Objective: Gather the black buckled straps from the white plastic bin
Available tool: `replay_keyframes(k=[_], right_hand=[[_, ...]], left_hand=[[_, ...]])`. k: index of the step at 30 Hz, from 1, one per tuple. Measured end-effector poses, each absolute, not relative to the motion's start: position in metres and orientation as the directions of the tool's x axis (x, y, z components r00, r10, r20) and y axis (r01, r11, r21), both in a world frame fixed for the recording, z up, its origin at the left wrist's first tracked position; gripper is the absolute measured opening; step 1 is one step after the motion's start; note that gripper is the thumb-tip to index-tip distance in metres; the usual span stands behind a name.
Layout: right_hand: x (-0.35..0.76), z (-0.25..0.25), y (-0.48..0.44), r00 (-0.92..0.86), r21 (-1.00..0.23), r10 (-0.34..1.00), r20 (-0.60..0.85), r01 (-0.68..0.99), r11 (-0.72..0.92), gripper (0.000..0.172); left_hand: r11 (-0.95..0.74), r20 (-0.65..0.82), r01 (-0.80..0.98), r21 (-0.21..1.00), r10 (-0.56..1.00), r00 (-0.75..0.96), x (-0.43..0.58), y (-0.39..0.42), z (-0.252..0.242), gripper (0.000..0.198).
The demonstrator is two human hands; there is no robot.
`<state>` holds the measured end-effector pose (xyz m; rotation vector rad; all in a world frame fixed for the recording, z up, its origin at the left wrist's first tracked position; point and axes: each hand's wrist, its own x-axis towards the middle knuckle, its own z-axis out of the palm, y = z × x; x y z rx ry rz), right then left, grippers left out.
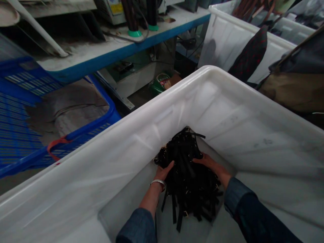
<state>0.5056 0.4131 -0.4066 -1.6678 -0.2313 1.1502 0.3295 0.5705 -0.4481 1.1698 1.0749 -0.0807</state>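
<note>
Sleeves: two dark blue sleeves come in at the bottom, closest to me, and both arms reach down into the big white tub (pixel 141 121).
Left hand: the left hand (pixel 163 171) has a silver bracelet (pixel 158 182) on the wrist; it presses against the left side of the bundle of black straps (pixel 188 175), fingers curled on it.
Right hand: the right hand (pixel 209 162) holds the same bundle from the right side, fingers hidden partly in the straps, so it grasps them too.
Bundle: the straps lie in the far corner of the tub, on its floor, with loose ends hanging toward the person; some have small metal buckles.
Doing it well: I think both hands should squeeze from the two sides and go under the middle, because the loose ends can slip out or catch.
Edges: the tub walls are high and meet just behind the bundle, so there is no room to push forward or sideways.
Open room: the way up and back toward the person looks free; the tub floor near the sleeves is bare.
Around: a blue crate (pixel 37 114) stands left of the tub, a second white tub (pixel 227 37) is behind on the right, and a workbench with a blue edge (pixel 121 50) is further back.
</note>
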Motion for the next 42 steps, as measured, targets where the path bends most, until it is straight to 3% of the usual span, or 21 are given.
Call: replay_keyframes(k=[5,10,14,19,24,31,37,42], right_hand=[[0.474,-0.414,0.432,0.410,-0.775,0.671,-0.618,-0.460,-0.434,0.061],[0.426,-0.413,0.420,0.294,-0.685,0.660,-0.692,-0.556,-0.470,0.049],[0.386,-0.408,0.414,0.180,-0.599,0.643,-0.744,-0.605,-0.525,0.051],[0.351,-0.385,0.418,0.151,-0.617,0.716,-0.682,-0.645,-0.452,0.060],[0.336,-0.348,0.413,0.155,-0.595,0.739,-0.655,-0.709,-0.378,0.057],[0.333,-0.261,0.412,0.231,-0.634,0.720,-0.655,-0.686,-0.357,0.060],[0.309,-0.147,0.403,0.326,-0.727,0.797,-0.507,-0.659,-0.193,0.061],[0.271,-0.059,0.385,0.447,-0.749,0.747,-0.493,-0.655,-0.102,0.056]], left_hand=[[0.636,-0.741,0.413,0.652,0.419,0.525,0.316,0.560,-0.448,0.077],[0.748,-0.791,0.366,0.554,0.334,0.513,0.270,0.550,-0.440,0.078],[0.836,-0.821,0.315,0.449,0.247,0.514,0.224,0.535,-0.426,0.072],[0.892,-0.790,0.202,0.404,0.228,0.569,0.191,0.526,-0.398,0.078],[0.903,-0.738,0.130,0.410,0.244,0.629,0.185,0.526,-0.355,0.081],[0.870,-0.661,0.033,0.493,0.350,0.664,0.185,0.521,-0.270,0.074],[0.812,-0.584,-0.010,0.584,0.428,0.690,0.175,0.511,-0.184,0.083],[0.766,-0.560,0.040,0.642,0.433,0.706,0.157,0.502,-0.112,0.075]])
